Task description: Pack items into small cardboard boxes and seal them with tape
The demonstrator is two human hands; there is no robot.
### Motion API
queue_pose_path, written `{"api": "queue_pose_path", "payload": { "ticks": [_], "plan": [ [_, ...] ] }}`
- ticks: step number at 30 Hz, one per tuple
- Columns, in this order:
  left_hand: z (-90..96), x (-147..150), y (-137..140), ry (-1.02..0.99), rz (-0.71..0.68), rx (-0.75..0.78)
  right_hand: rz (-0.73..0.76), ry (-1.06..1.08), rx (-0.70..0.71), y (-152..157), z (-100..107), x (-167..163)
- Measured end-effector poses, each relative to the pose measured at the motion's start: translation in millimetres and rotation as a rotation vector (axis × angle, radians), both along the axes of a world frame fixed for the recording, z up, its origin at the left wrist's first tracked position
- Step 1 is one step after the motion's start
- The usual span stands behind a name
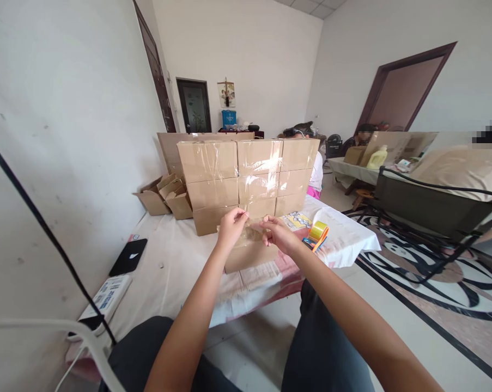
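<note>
A small cardboard box point(251, 259) lies on the cloth-covered table before me, with shiny clear tape point(251, 233) at its top. My left hand point(231, 226) is closed in a pinch over the box's left side. Thumb and fingers of my right hand point(280, 234) are drawn together over its right side. A thin see-through strip of tape seems to run between the two hands; its ends are hard to make out. Right behind them rises a stack of taped cardboard boxes point(217, 192). To the right of my right hand stands a tape dispenser point(318, 234) with a yellowish roll.
Open cardboard boxes point(153, 197) lean left of the stack. A black tablet-like device point(128, 257) and a white package point(107, 296) lie by the wall. A black cable point(45, 231) crosses at left. Other people sit beyond the stack and at right, near a folding chair point(425, 212).
</note>
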State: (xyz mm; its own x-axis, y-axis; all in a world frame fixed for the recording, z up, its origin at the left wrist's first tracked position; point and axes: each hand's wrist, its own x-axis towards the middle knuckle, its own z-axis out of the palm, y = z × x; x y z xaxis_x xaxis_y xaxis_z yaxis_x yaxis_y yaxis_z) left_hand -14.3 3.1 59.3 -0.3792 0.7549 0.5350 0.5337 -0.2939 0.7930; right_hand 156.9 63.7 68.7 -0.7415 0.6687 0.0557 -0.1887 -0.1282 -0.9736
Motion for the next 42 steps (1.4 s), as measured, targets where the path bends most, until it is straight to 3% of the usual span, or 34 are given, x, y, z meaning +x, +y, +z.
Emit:
{"api": "queue_pose_path", "payload": {
  "ticks": [5,9,11,14,16,18,20,25,29,36,42],
  "plan": [
    [10.9,-4.0,-5.7,0.118,-0.014,-0.096,-0.007,-0.042,-0.149,-16.7,-12.7,-2.5],
    [31.4,-11.0,5.7,0.27,-0.091,-0.237,-0.112,-0.063,-0.046,-28.0,-26.9,-7.4],
    [42.7,-10.5,15.2,0.34,-0.158,-0.304,-0.248,-0.099,0.145,-31.4,-36.4,-6.0],
    [54.4,-5.2,27.0,0.395,-0.275,-0.407,-0.591,-0.16,0.57,-31.2,-52.9,2.2],
    [58.2,-2.5,31.4,0.394,-0.331,-0.457,-0.736,-0.194,0.84,-26.1,-64.5,8.8],
    [60.0,-3.3,33.5,0.378,-0.345,-0.478,-0.753,-0.227,1.031,-18.0,-75.8,14.0],
    [61.6,-8.1,34.3,0.362,-0.318,-0.479,-0.697,-0.25,1.133,-9.6,-86.5,16.9],
    [68.5,-21.5,34.8,0.334,-0.21,-0.468,-0.566,-0.303,1.154,0.0,-102.8,19.5],
    [68.0,-16.9,39.1,0.314,-0.224,-0.512,-0.53,-0.328,1.164,0.6,-104.5,21.9],
    [34.2,-5.6,54.8,0.225,-0.299,-0.627,-0.534,-0.312,1.168,1.3,-100.0,24.5],
    [13.4,-9.7,53.8,0.154,-0.248,-0.625,-0.503,-0.318,1.128,4.1,-91.0,27.2]
  ]
}}
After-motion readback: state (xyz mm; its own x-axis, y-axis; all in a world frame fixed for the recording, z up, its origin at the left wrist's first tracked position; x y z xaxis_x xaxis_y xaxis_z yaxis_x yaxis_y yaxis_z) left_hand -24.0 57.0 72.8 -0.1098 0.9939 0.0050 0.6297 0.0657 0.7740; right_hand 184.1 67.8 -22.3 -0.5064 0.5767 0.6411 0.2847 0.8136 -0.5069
